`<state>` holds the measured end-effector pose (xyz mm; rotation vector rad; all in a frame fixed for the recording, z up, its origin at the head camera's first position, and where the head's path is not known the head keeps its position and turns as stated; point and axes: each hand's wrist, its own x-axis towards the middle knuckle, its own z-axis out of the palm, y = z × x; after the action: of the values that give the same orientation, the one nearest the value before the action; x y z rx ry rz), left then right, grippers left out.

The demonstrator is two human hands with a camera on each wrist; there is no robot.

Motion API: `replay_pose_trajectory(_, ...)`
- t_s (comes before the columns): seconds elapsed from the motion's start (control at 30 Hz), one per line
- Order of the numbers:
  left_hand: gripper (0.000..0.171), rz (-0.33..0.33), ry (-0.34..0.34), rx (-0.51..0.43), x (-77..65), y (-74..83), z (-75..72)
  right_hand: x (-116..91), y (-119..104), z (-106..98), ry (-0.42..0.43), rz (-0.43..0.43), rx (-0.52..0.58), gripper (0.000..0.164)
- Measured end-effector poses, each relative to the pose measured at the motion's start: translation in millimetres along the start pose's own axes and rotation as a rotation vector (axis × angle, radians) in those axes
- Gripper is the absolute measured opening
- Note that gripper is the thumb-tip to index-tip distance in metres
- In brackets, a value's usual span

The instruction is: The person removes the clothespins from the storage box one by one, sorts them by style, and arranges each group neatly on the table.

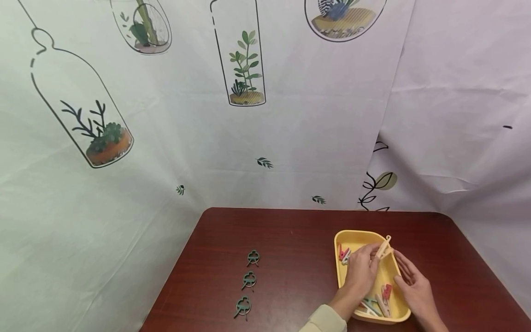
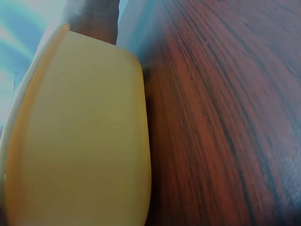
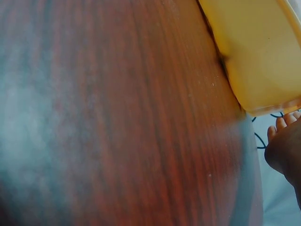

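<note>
Cream clothespin (image 1: pixel 383 249): raised over the yellow tray (image 1: pixel 361 232), toward its far right part
Left hand (image 1: pixel 362 269): above the tray, pinching that clothespin
Right hand (image 1: pixel 418 288): at the tray's right rim; cannot tell whether it grips
Other clothespins (image 1: pixel 386 292): inside the tray
Green clips (image 1: pixel 249 279): three, well left of the tray

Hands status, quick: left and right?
Left hand: closed, pinching a cream clothespin.
Right hand: at the rim of the yellow tray; grip can't be told.
</note>
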<state>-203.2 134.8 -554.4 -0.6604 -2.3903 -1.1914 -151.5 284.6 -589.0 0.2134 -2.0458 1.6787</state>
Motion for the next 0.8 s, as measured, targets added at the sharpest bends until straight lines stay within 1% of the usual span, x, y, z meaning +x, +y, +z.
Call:
replay_pose_trajectory(0.1,0.027,0.004,0.022,-0.075,-0.2,0.2,-1.4,0.0,0.3,0.0,-0.006,0.004,-0.005,0.060)
replay_pose_trajectory(0.23,0.026,-0.005,0.044,-0.121,-0.6,-0.1,-2.5,0.1,0.8,0.1,-0.005,0.015,-0.083,0.060)
replay_pose_trajectory(0.33,0.024,0.002,0.064,-0.120,-0.5,-0.9,-2.7,0.1,1.3,0.1,-0.004,0.022,-0.114,0.061)
replay_pose_trajectory(0.63,0.019,0.034,0.100,-0.106,-0.7,-4.3,-1.8,0.1,3.4,0.0,-0.005,0.026,-0.109,0.061)
replay_pose_trajectory(0.8,0.017,0.059,0.133,-0.122,1.1,-4.1,-2.9,0.1,3.7,0.0,-0.003,0.019,-0.096,0.061)
